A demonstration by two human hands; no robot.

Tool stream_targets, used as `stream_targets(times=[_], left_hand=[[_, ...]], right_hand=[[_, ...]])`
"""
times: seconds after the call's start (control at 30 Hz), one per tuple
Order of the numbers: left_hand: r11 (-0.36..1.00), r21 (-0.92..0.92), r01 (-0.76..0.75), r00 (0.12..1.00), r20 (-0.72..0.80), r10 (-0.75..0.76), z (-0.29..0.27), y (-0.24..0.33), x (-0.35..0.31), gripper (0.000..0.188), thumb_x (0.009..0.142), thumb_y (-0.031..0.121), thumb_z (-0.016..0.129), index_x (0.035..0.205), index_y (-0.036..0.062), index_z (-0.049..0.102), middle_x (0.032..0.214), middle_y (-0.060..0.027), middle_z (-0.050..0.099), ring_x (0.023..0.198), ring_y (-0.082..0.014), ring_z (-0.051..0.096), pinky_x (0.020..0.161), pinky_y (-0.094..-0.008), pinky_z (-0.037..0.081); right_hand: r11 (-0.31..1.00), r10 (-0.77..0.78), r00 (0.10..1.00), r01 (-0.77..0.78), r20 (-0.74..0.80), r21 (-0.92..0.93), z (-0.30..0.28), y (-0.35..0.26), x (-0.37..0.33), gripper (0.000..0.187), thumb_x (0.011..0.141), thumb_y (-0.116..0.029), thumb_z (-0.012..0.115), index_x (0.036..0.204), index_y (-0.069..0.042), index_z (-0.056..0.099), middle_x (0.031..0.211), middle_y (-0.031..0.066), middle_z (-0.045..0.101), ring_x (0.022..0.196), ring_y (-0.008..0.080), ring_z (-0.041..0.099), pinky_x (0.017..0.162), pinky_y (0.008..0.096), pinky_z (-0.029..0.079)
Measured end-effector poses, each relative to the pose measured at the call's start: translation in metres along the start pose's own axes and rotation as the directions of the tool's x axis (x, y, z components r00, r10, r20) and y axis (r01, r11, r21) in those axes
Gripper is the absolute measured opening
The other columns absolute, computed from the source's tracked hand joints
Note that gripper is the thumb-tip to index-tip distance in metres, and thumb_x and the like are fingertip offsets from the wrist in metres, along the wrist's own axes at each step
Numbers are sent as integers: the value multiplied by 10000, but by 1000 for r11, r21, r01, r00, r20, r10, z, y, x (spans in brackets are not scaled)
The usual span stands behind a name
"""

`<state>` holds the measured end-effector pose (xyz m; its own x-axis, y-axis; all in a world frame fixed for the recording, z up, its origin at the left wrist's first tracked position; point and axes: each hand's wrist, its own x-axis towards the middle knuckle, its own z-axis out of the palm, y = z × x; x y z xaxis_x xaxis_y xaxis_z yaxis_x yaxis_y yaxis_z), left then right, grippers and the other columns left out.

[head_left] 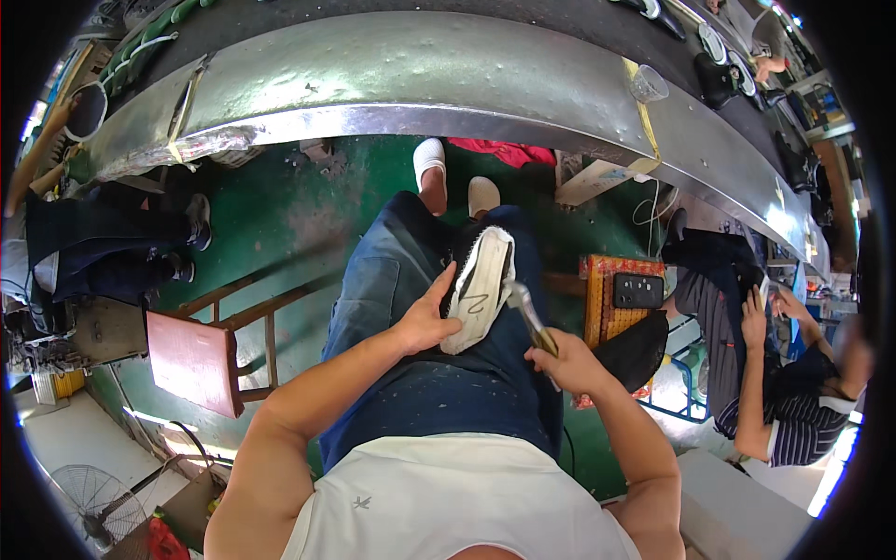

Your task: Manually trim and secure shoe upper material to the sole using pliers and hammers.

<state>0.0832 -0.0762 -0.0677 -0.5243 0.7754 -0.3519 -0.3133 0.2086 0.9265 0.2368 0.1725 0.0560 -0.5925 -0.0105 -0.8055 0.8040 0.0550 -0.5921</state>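
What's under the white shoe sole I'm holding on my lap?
The white shoe sole rests bottom-up on a dark navy apron across the lap, steadied by the left hand. The right hand holds a metal hammer against its edge. The shoe's underside is hidden.

Matt white fabric shoe upper (481,285), shiny metal hammer head (516,297), dull dented steel conveyor edge (392,84), dark denim lap (439,392).
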Motion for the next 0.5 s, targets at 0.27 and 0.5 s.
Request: stream_targets(times=[0.27, 0.5], left_hand=[[959, 269, 92, 996, -21, -90, 14, 10, -7, 1028, 863, 99, 667, 1577, -119, -41, 1643, -277, 221, 1526, -282, 256, 1232, -318, 204], [958, -279, 73, 985, -129, -113, 22, -3, -10, 834, 1011, 222, 519, 1594, -87, 8, 1657, -237, 227, 1524, -265, 266, 1242, -337, 193]], right_hand=[[321, -552, 824, 351, 128, -880, 6, -25, 13, 521, 879, -74, 612, 1358, 102, 507, 1202, 288, 642, 1121, 402, 643, 981, 456, 502], [196, 46, 973, 214, 227, -957, 16, -121, 24, 353, 919, -233, 624, 1120, 57, 628, 994, 252, 713, 981, 419, 690, 853, 497, 547]])
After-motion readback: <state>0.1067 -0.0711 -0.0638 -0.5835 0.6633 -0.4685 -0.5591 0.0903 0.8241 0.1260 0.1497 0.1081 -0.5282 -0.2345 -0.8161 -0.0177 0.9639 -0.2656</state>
